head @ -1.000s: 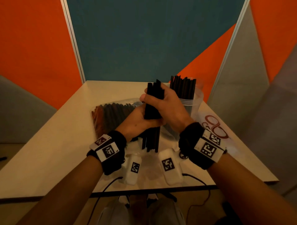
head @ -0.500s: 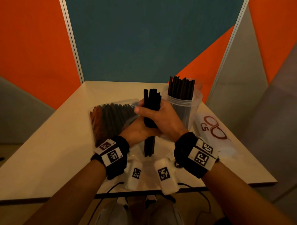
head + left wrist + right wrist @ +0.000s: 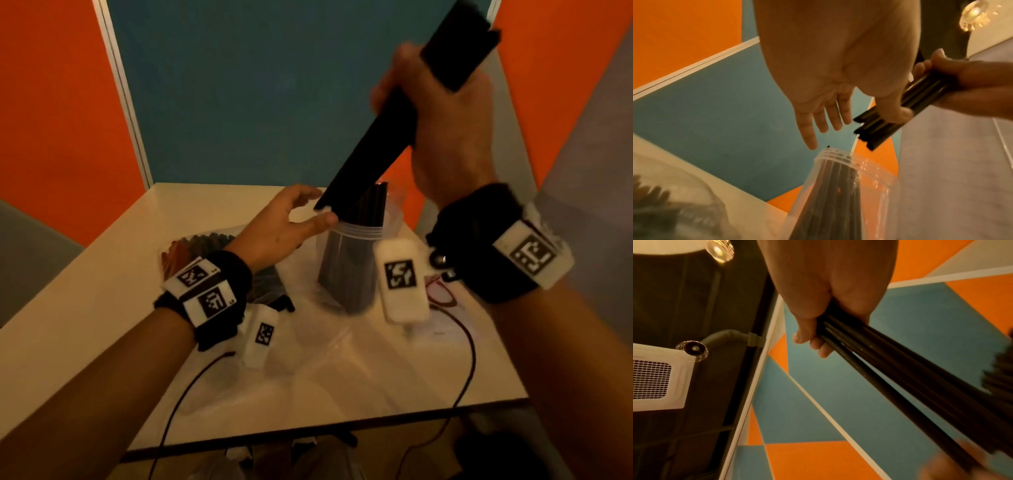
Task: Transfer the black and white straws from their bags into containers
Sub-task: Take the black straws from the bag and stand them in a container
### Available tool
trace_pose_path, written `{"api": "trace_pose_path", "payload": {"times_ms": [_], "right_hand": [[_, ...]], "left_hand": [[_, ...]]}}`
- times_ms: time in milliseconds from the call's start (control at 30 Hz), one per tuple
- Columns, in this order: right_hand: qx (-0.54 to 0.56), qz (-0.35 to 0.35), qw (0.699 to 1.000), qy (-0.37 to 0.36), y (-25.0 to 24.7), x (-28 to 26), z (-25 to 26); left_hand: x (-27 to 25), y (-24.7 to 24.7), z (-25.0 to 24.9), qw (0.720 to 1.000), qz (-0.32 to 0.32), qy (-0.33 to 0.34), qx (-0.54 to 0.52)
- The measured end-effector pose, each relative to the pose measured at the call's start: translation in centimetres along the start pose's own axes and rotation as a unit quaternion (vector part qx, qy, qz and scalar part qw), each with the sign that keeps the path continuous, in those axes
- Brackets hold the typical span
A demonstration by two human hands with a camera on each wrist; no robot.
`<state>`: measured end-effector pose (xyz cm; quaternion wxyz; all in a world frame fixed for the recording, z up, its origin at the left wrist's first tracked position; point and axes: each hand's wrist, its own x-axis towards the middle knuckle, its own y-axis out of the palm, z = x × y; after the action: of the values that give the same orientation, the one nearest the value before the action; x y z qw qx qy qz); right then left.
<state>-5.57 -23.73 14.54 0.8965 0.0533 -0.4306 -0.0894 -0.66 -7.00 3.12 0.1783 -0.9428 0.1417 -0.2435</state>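
Raised since half a second ago, my right hand (image 3: 442, 113) now sits in the upper right of the head view, where before it gripped the bundle of black straws (image 3: 387, 137) low at centre together with my left hand (image 3: 277, 229). Right fingers (image 3: 818, 345) are curled tightly round the bundle, which slants down-left; its lower end hangs just above the rim of the clear container (image 3: 352, 263) at centre frame. That container, standing on the table (image 3: 85, 308), already holds upright black straws. My left hand has let go: fingers (image 3: 818, 120) spread and nearly straight, thumb touching the bundle's lower end. At centre left lies the bag of straws (image 3: 191, 250), behind my left wrist.
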Motion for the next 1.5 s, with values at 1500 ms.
{"api": "trace_pose_path", "payload": {"times_ms": [1500], "right_hand": [[-0.487,0.179,0.841,0.154,-7.1,0.7,-13.0]], "left_hand": [[0.8,3.4,1.0,0.963,0.133,0.047,0.228]]}}
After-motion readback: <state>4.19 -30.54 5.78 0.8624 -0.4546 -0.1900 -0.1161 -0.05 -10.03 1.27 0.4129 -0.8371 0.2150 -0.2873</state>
